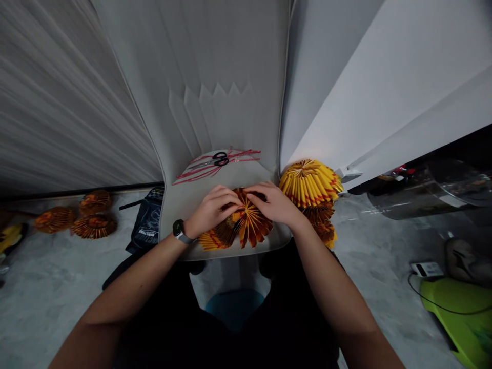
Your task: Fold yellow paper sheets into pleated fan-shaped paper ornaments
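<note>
A pleated yellow and orange paper fan shape (254, 224) lies on the seat of the grey chair (226, 66), near its front edge. From the left, my left hand (215, 207) pinches the folded paper near its centre, thumb and fingers together. My right hand (271, 202) rests on the top right of the same piece, its fingers curled onto the folds. More folded yellow paper (211, 240) shows below my left hand. Behind my hands, black-handled scissors (220, 159) lie on red and clear strips (196, 176) on the seat.
Stacked yellow pleated paper (307, 183) stands right of the chair by a white panel (369, 97). Several round pleated pieces (94, 226) lie on the floor at left, near a dark blue bag (148, 220). A green object (457, 312) with a cable sits at lower right.
</note>
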The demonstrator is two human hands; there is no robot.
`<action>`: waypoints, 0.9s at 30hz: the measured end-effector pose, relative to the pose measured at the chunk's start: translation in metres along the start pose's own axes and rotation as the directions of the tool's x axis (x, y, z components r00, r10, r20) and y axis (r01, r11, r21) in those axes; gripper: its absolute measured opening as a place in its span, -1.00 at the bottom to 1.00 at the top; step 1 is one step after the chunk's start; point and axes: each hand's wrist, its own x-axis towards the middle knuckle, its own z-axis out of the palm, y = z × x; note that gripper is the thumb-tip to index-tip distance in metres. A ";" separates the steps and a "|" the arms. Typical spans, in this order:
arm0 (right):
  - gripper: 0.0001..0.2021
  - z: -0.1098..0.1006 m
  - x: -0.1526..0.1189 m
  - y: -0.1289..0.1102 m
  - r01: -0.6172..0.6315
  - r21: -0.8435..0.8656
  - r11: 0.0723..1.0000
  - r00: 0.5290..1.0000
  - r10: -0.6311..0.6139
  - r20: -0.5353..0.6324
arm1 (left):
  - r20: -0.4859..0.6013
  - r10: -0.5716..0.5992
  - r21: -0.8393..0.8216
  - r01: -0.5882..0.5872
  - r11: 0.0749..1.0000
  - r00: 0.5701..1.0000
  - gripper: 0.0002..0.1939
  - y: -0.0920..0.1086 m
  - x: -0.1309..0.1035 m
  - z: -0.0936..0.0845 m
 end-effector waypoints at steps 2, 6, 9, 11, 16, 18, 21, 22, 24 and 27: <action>-0.76 0.000 -0.001 0.001 0.011 0.004 1.000 1.000 -0.011 -0.004 | 0.009 -0.002 -0.001 0.002 1.000 1.000 -0.91 0.001 0.000 0.000; -0.77 -0.001 -0.002 0.002 0.007 0.017 1.000 1.000 -0.007 -0.006 | -0.012 -0.047 0.015 0.047 0.999 0.999 -0.87 0.003 -0.002 -0.002; -0.78 -0.004 -0.005 0.001 -0.004 0.027 1.000 1.000 0.005 -0.011 | 0.006 -0.176 0.009 0.176 0.984 0.984 -0.76 0.002 -0.007 -0.009; -0.79 -0.006 -0.008 0.001 -0.005 0.032 0.999 1.000 0.006 -0.018 | 0.102 -0.262 0.006 0.263 0.965 0.960 -0.73 -0.002 -0.013 -0.015; -0.81 -0.012 -0.016 0.002 -0.048 -0.005 0.999 0.999 0.048 0.000 | 0.184 -0.391 0.053 0.388 0.920 0.902 -0.78 -0.015 -0.033 -0.018; -0.81 -0.013 -0.018 0.003 -0.058 -0.003 0.998 0.998 0.058 0.008 | 0.152 -0.404 0.023 0.406 0.914 0.902 -0.73 -0.019 -0.037 -0.014; -0.80 -0.010 -0.018 0.004 -0.054 0.017 0.998 0.999 0.054 -0.004 | 0.132 -0.372 -0.060 0.382 0.922 0.919 -0.79 -0.019 -0.036 -0.008; -0.80 -0.009 -0.018 0.004 -0.054 0.022 0.998 0.998 0.055 -0.009 | 0.125 -0.347 -0.069 0.357 0.931 0.929 -0.83 -0.019 -0.035 -0.007; -0.79 -0.007 -0.018 0.006 -0.060 0.029 0.998 0.998 0.060 -0.024 | 0.111 -0.284 -0.049 0.290 0.956 0.952 -0.88 -0.017 -0.031 -0.006; -0.78 -0.004 -0.017 0.007 -0.060 0.042 0.997 0.997 0.062 -0.036 | 0.088 -0.187 0.003 0.188 0.982 0.978 -0.85 -0.014 -0.024 -0.007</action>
